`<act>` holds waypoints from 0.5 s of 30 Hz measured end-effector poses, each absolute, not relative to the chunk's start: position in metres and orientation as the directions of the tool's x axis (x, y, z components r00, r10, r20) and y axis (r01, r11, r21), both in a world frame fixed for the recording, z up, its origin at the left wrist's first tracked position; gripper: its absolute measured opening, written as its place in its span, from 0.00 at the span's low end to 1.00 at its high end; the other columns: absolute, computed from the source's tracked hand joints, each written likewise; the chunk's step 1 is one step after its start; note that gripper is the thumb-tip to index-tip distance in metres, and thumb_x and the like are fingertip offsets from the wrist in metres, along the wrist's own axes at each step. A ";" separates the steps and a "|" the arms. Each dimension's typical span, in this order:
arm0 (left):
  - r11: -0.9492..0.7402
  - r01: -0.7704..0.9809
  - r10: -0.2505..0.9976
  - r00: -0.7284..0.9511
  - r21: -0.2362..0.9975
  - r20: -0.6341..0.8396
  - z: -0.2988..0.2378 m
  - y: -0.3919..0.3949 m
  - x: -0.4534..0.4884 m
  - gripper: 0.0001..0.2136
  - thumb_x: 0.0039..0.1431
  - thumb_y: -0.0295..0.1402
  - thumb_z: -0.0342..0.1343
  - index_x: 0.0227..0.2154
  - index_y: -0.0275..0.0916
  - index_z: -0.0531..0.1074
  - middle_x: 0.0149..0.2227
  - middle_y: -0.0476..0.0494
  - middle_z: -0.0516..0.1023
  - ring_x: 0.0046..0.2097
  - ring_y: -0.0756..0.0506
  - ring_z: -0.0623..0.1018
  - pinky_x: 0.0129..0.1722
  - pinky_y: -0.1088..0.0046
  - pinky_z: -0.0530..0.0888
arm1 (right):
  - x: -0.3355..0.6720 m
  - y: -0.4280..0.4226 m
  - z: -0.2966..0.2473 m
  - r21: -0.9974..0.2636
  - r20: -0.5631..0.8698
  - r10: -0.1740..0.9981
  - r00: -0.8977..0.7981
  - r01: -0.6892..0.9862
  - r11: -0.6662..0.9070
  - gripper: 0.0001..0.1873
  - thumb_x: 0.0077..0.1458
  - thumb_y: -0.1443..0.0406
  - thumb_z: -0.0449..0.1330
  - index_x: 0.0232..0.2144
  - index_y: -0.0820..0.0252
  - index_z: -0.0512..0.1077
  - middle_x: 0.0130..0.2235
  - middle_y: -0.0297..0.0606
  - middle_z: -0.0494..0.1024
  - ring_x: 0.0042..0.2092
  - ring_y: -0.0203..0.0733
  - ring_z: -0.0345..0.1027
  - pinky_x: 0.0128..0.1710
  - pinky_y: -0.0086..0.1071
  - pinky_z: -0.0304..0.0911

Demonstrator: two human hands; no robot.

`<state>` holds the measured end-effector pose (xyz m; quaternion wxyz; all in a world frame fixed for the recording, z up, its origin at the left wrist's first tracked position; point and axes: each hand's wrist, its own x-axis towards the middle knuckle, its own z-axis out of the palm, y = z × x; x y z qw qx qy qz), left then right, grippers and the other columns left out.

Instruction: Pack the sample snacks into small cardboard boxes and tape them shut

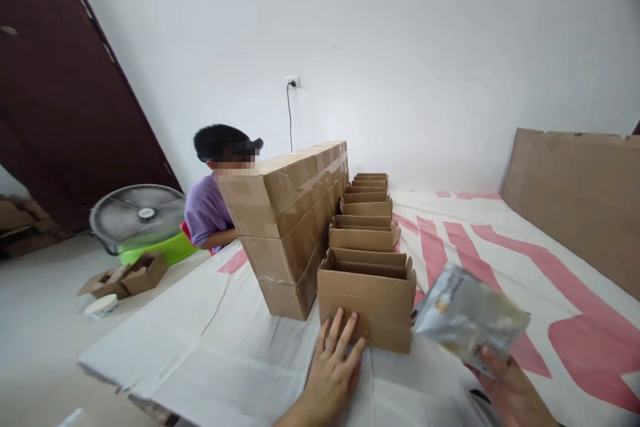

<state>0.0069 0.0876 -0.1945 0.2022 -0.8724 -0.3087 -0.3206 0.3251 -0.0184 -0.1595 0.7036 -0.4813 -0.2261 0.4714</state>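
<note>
Brown open cardboard box (367,300) steadied by flat, spread left hand (334,367); right hand (510,390) grips crinkled silver foil pouch (467,317) just beside it.

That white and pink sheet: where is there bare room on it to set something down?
The sheet lies bare to the right, between the row of open boxes and the leaning cardboard panel, and on the near left before the stacked sealed cartons. It is crowded by the nearest box, where the left hand rests and the right hand holds a silver pouch.
</note>
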 end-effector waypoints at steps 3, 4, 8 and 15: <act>-0.749 0.662 0.419 0.525 -0.045 0.741 -0.203 0.086 0.009 0.15 0.58 0.30 0.56 0.48 0.43 0.75 0.60 0.39 0.70 0.66 0.34 0.60 0.62 0.54 0.59 | 0.310 -0.010 -0.172 -0.976 -0.039 0.948 0.316 -0.213 0.031 0.30 0.37 0.51 0.73 0.42 0.60 0.76 0.40 0.46 0.83 0.43 0.56 0.76 0.46 0.48 0.72; -0.749 0.663 0.436 0.487 0.005 0.757 -0.203 0.086 0.008 0.14 0.57 0.28 0.54 0.46 0.42 0.76 0.58 0.38 0.71 0.63 0.35 0.63 0.60 0.55 0.62 | 0.303 -0.006 -0.176 -0.990 -0.007 0.954 0.299 -0.139 0.036 0.32 0.36 0.50 0.73 0.42 0.61 0.76 0.39 0.47 0.83 0.43 0.57 0.76 0.46 0.48 0.72; -0.708 0.673 0.549 0.333 0.214 0.767 -0.193 0.089 0.002 0.14 0.57 0.23 0.49 0.42 0.41 0.75 0.49 0.38 0.73 0.53 0.39 0.70 0.53 0.57 0.70 | 0.272 0.011 -0.191 -0.990 0.136 0.950 0.280 0.081 0.117 0.39 0.36 0.48 0.72 0.49 0.60 0.72 0.46 0.48 0.80 0.49 0.57 0.74 0.51 0.47 0.69; -0.659 0.597 0.666 0.181 0.457 0.724 -0.196 0.100 -0.016 0.14 0.67 0.35 0.43 0.49 0.42 0.69 0.49 0.38 0.72 0.52 0.39 0.72 0.51 0.55 0.73 | 0.221 0.034 -0.226 -0.886 0.356 0.868 0.348 0.420 0.195 0.30 0.53 0.48 0.61 0.52 0.59 0.67 0.48 0.47 0.76 0.51 0.54 0.71 0.53 0.46 0.67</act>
